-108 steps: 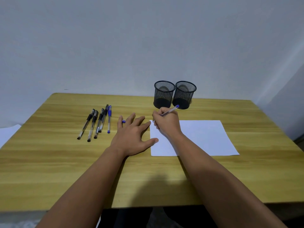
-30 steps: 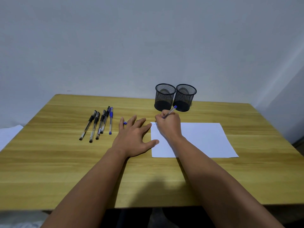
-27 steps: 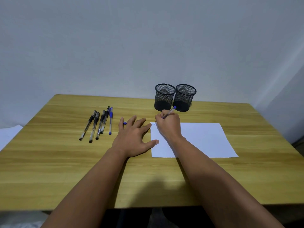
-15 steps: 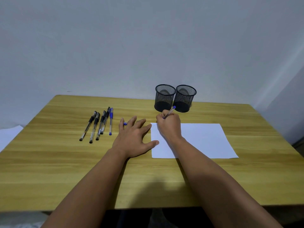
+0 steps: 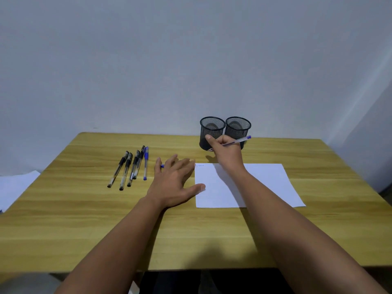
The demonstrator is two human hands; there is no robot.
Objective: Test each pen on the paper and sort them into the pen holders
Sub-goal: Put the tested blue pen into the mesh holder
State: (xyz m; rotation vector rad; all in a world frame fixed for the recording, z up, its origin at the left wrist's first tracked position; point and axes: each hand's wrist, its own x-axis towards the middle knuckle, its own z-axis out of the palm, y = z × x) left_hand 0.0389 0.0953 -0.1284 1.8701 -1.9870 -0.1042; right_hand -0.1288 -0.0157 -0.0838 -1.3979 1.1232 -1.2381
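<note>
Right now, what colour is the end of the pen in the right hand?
Blue, on a clear pen; the head view shows it.

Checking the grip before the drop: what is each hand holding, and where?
The right hand pinches the clear blue-capped pen near its writing end. The left hand lies flat, holding nothing.

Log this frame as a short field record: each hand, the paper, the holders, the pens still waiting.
right hand: raised in front of the pen holders, gripping a blue pen
left hand: flat on the table, thumb on the paper's edge
paper: small blue scribble at its far left corner
pen holders: two, black mesh, side by side, no pens visible inside
waiting pens: five, lying left of the hands
</note>
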